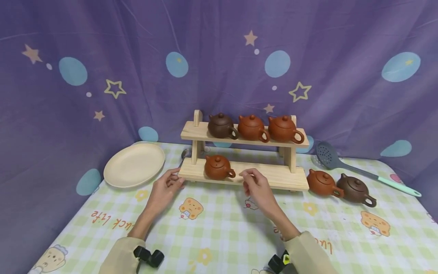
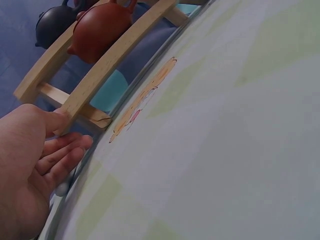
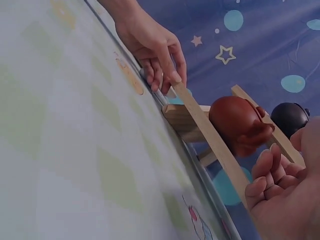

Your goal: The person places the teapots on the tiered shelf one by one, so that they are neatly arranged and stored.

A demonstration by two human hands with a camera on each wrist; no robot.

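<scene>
In the head view, the left hand (image 1: 165, 191) has its grip pinched on the nine o'clock end of the wooden shelf (image 1: 263, 174). The right hand (image 1: 258, 188) holds nothing, its grip loosely curled and fairly narrow; at its ten o'clock, just beside but apart, a reddish-brown teapot (image 1: 217, 168) sits upright on the lower board (handle towards four o'clock). A cream plate (image 1: 133, 165) lies on the worktop (image 1: 219, 220) at the left hand's ten o'clock.

In the left wrist view, the thumb presses the board's end from above, fingers beneath; the teapot stands at one o'clock.

In the right wrist view, the teapot is at the right hand's eleven o'clock.
</scene>
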